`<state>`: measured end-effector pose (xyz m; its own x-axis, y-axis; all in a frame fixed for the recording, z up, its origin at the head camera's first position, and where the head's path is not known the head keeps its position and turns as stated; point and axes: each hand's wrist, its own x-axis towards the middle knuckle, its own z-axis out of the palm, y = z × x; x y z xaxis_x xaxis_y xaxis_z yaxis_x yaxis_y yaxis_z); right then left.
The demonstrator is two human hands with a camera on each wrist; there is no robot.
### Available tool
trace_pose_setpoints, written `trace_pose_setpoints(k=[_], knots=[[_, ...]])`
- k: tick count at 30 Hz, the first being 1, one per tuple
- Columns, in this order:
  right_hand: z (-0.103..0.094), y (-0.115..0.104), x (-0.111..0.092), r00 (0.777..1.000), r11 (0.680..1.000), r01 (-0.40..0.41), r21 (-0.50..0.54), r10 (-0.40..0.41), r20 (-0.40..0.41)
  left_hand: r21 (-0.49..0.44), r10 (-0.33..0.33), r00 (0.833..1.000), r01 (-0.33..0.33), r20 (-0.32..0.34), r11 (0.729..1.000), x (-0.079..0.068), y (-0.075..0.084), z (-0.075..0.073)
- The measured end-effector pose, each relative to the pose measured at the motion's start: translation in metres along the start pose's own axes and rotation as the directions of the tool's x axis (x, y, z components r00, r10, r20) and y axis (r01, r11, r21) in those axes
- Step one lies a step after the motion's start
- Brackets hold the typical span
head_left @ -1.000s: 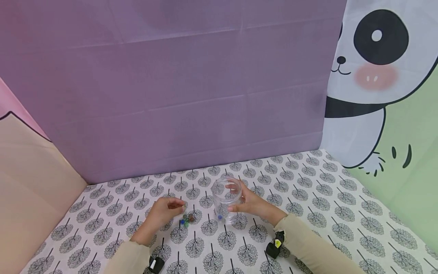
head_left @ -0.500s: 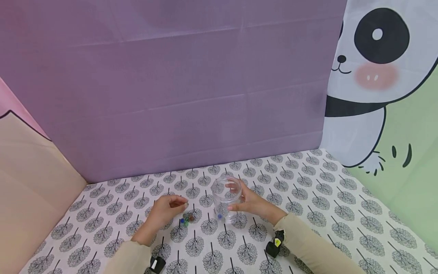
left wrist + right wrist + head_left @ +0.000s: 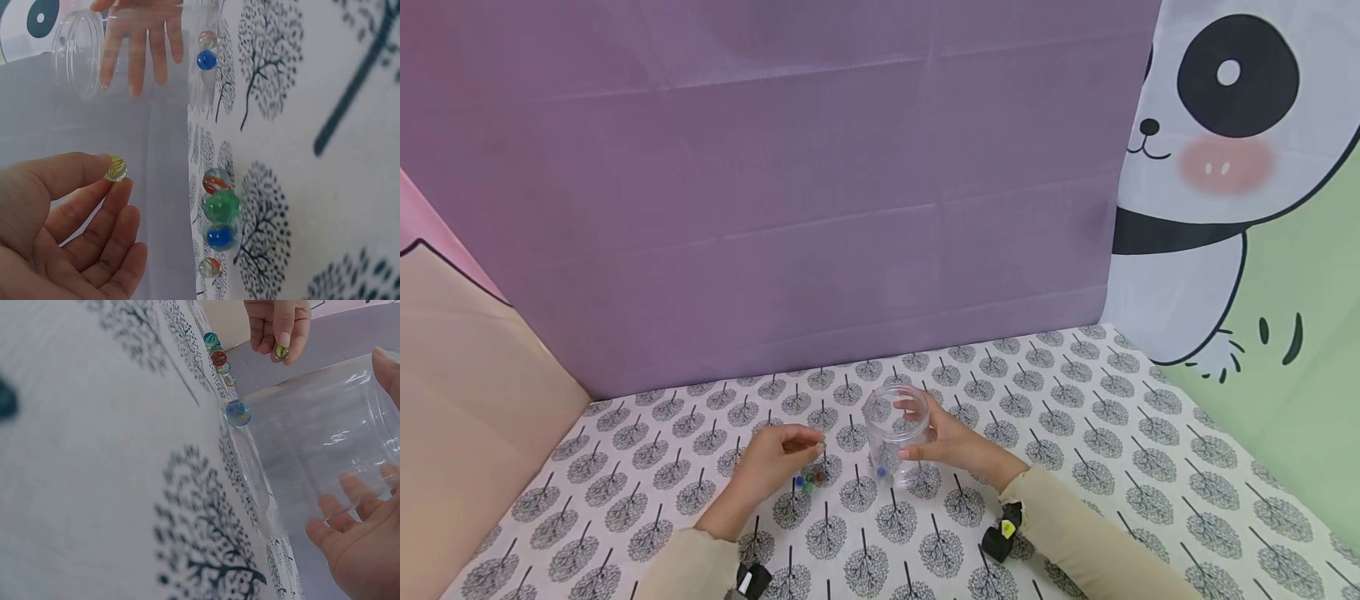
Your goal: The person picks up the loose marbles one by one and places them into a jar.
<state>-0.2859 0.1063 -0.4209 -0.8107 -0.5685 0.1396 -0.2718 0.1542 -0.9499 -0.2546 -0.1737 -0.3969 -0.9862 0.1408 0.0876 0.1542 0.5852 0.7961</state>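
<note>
My left hand (image 3: 772, 464) pinches a clear marble with a yellow swirl (image 3: 116, 169) between thumb and fingertips, above the table and left of the jar. A wide-mouthed clear plastic jar (image 3: 880, 433) stands upright, its mouth uncovered. Thumb in front and fingers behind, my right hand (image 3: 958, 446) holds the jar from its right side. Through the wall at its bottom show a blue marble (image 3: 206, 60) and an orange-and-white marble (image 3: 207, 40). Beneath my left hand lies a small cluster of marbles, among them a green marble (image 3: 222, 205) and a red-swirled marble (image 3: 216, 181).
A white cloth with dark tree prints (image 3: 865, 575) covers the table. Behind it rises a purple cloth wall (image 3: 775, 208); a panda-printed panel (image 3: 1180, 292) stands at the right and a beige panel (image 3: 467, 400) at the left.
My left hand has moved a little to the right, towards the jar, carrying the yellow-swirled marble. The right hand and the jar have stayed in place.
</note>
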Motion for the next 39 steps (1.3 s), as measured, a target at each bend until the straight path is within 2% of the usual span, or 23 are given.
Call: trace_pose_setpoints(k=[4, 10, 17, 22, 29, 39], knots=[[0.000, 0.000, 0.000, 1.000, 1.000, -0.003, 0.003, 0.003, -0.002, -0.018, -0.004, 1.000, 0.004, -0.006, 1.000, 0.000, 0.002, 0.003], [0.000, -0.001, -0.001, 1.000, 1.000, 0.007, 0.011, -0.007, 0.006, -0.031, 0.035, 0.999, -0.035, 0.003, 0.999, -0.002, 0.005, 0.006], [0.000, -0.001, 0.000, 1.000, 1.000, 0.015, 0.004, -0.015, 0.010, -0.148, 0.066, 0.996, -0.057, 0.058, 0.987, -0.004, 0.014, 0.008], [-0.001, 0.000, 0.000, 0.999, 0.999, 0.032, 0.002, -0.032, 0.013, -0.159, 0.074, 0.996, -0.065, 0.052, 0.985, -0.005, 0.018, 0.011], [0.000, 0.000, -0.001, 1.000, 1.000, -0.015, -0.012, 0.015, -0.011, -0.176, 0.069, 0.997, -0.060, 0.044, 0.983, -0.003, 0.019, 0.014], [0.000, -0.001, -0.001, 1.000, 1.000, -0.001, -0.001, 0.001, -0.003, -0.171, 0.073, 0.997, -0.068, 0.027, 0.983, 0.000, 0.027, 0.018]])
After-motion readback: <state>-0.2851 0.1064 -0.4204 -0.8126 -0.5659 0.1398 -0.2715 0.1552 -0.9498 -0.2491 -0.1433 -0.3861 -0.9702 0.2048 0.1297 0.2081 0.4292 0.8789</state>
